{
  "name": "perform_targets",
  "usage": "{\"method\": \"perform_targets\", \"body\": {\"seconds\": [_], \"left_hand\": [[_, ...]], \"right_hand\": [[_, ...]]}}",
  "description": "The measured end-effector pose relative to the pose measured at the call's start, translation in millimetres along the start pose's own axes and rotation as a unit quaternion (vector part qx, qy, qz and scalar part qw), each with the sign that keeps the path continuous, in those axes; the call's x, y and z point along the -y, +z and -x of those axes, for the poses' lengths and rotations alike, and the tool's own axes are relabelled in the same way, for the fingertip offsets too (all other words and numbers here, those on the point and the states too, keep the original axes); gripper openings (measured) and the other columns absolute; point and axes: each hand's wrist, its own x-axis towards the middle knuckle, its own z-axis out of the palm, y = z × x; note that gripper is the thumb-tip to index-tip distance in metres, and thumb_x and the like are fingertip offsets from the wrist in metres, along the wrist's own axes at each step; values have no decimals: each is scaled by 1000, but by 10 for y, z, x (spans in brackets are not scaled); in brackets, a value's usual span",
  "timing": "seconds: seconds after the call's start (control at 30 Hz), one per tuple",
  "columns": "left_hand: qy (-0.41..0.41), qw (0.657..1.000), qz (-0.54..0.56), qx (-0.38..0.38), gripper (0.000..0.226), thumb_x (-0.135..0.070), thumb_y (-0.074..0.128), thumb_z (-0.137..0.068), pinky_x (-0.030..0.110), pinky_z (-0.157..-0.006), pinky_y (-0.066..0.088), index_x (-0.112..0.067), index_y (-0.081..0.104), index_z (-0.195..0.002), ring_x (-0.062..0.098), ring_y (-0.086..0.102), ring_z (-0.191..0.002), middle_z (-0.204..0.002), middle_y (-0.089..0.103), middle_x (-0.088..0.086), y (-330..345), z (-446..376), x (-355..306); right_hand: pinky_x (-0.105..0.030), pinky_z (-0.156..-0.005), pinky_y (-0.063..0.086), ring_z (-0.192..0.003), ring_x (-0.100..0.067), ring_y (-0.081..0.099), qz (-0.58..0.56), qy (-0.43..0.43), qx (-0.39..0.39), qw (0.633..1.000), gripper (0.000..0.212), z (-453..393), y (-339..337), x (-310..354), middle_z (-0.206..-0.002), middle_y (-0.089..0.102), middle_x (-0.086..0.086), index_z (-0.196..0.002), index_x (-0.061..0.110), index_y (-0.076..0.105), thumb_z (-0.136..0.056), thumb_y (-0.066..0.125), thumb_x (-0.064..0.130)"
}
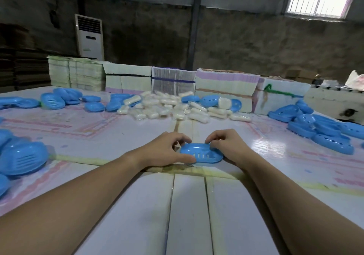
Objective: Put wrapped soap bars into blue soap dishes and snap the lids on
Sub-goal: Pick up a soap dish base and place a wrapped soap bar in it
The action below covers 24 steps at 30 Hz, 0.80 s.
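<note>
A blue soap dish (201, 153) with a slotted top lies on the table in the middle, close in front of me. My left hand (167, 150) grips its left end, thumb along the near edge and fingers curled over the far edge. My right hand (226, 146) grips its right end with fingers curled over the top. I cannot see whether a soap bar is inside. A heap of wrapped white soap bars (177, 107) lies further back in the middle.
Blue dish parts lie in piles at the left (21, 158), the back left (59, 99) and the right (325, 128). Stacks of flat printed cartons (224, 85) line the table's far edge. A white floor air conditioner (89, 36) stands behind.
</note>
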Motion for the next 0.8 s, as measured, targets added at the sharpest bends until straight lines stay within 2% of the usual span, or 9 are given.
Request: {"method": "perform_targets", "body": {"seconds": [0.07, 0.23, 0.33, 0.4, 0.47, 0.57, 0.67, 0.73, 0.8], "left_hand": [[-2, 1000, 10, 7, 55, -63, 78, -72, 15, -80, 44, -45, 59, -119, 2, 57, -100, -110, 58, -21, 2, -7, -11], [-3, 1000, 23, -8, 62, -59, 83, -68, 12, -78, 44, -40, 60, -122, -1, 55, -99, -106, 56, -26, 15, -4, 7], [0, 1000, 26, -9, 56, -62, 83, -67, 14, -78, 44, -43, 61, -115, 2, 57, -98, -105, 58, -26, 17, -20, 10], [-6, 999, 32, -1, 53, -64, 82, -66, 17, -82, 46, -45, 61, -110, 2, 56, -100, -106, 59, -26, 14, -36, 18], [-8, 999, 36, 3, 54, -67, 80, -63, 19, -84, 47, -46, 61, -109, -1, 56, -100, -107, 59, -27, 21, -51, 35], [-3, 999, 36, 1, 54, -72, 76, -58, 22, -83, 48, -48, 63, -105, -2, 57, -99, -104, 61, -27, 46, -81, 91], [-2, 999, 39, -4, 48, -75, 75, -54, 24, -83, 51, -52, 63, -95, -3, 57, -95, -99, 61, -28, 65, -122, 120], [-3, 999, 41, -6, 46, -75, 75, -54, 27, -84, 51, -54, 62, -93, -3, 56, -95, -100, 61, -29, 78, -143, 124], [-5, 999, 37, -10, 46, -76, 75, -52, 29, -85, 52, -55, 61, -91, -2, 56, -95, -102, 61, -26, 83, -160, 125]], "right_hand": [[-22, -58, 48, -65, -8, 63, -20, -8, 3, 1000, 23, 2, -3, -2, -66, 70, 7, -70, 22, 76, -83, 63, 7], [-19, -51, 46, -64, -12, 58, -61, 29, -48, 997, 17, -57, -4, -13, -75, 68, -1, -77, 19, 76, -88, 64, 15], [-31, -71, 56, -80, -19, 65, 2, 29, -41, 999, 17, -167, 36, -10, -82, 70, -1, -81, 22, 72, -87, 62, 10], [-36, -84, 56, -89, -20, 66, 61, 32, -34, 997, 14, -299, 65, -3, -91, 70, -2, -87, 26, 69, -89, 61, 14], [-37, -86, 54, -91, -20, 65, 94, 36, -43, 994, 10, -483, 77, -16, -100, 69, -5, -96, 25, 67, -90, 61, 19], [-30, -80, 46, -97, -20, 60, 165, 17, -62, 984, 30, -840, 117, -50, -118, 65, -8, -121, 22, 61, -91, 63, 25], [-43, -102, 42, -125, -31, 47, 288, 4, -69, 955, 56, -1225, 211, -96, -142, 49, -12, -143, 24, 44, -91, 59, 34], [-51, -107, 34, -135, -36, 34, 376, 9, -43, 925, 67, -1430, 276, -143, -151, 38, -12, -151, 27, 30, -91, 55, 41], [-55, -110, 29, -142, -38, 25, 411, 32, -14, 911, 72, -1596, 301, -217, -158, 29, -12, -154, 30, 20, -92, 51, 47]]}}
